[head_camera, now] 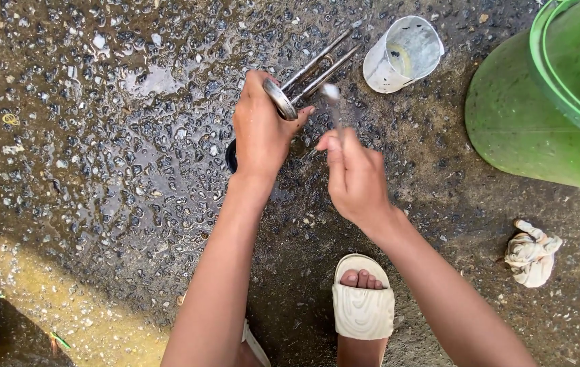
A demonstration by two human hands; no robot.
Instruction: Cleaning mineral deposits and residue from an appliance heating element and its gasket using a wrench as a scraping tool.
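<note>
My left hand (259, 129) grips a metal part (303, 81) by its round flange, with two long thin rods pointing away to the upper right. My right hand (352, 173) holds a thin stick-like tool (333, 95) with a pale blurred tip, raised just beside the flange and rods. Both hands work above wet pebbled concrete ground (120, 136). A dark round object (231, 155) lies on the ground, mostly hidden under my left wrist.
A white plastic cup (402, 54) lies tilted at the top, near the rod tips. A large green bucket (541, 102) fills the upper right. A crumpled dirty rag (531, 255) lies at the right. My foot in a cream sandal (363, 306) is at the bottom.
</note>
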